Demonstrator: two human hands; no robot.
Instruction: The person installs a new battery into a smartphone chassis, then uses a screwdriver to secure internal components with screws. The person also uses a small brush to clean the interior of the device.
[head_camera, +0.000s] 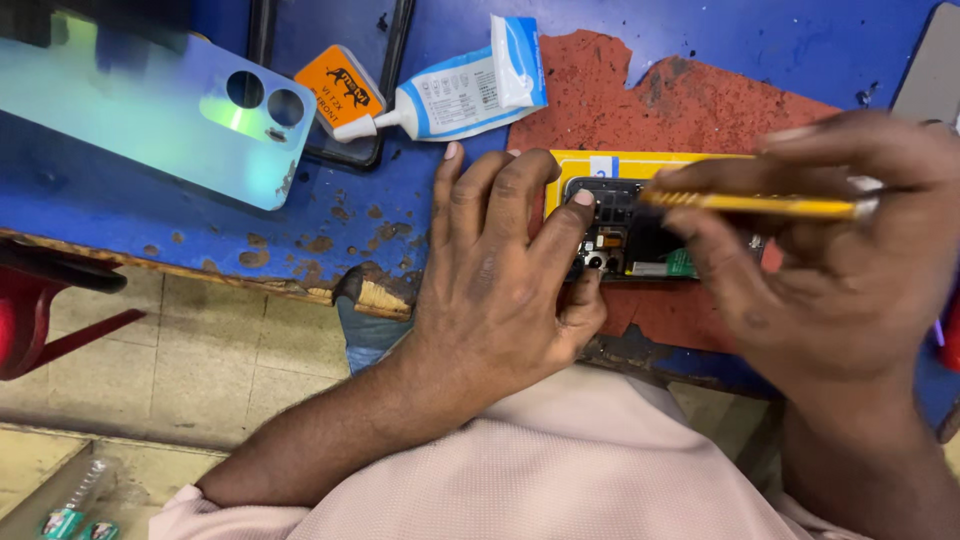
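**Opened phone, tool at the top end**

Phone (625, 235) lies back-off on the red mat (700, 100) at the bench (150, 215) edge. Left hand (500, 280) lies flat, fingers spread, pinning its top corner. Right hand (850, 260) has fingers closed on a yellow tool (750, 204), tip over the camera area. Looks like the pry/unscrew stage; next move needs a steady tip. Back cover (150, 110) and glue tube (450, 95) lie well apart.

White-and-blue glue tube (460, 88) beside orange label (338, 88), upper bench

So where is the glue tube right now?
In the head view, the white-and-blue glue tube lies at the top centre of the blue workbench, nozzle pointing left beside an orange packet, just above the left hand.
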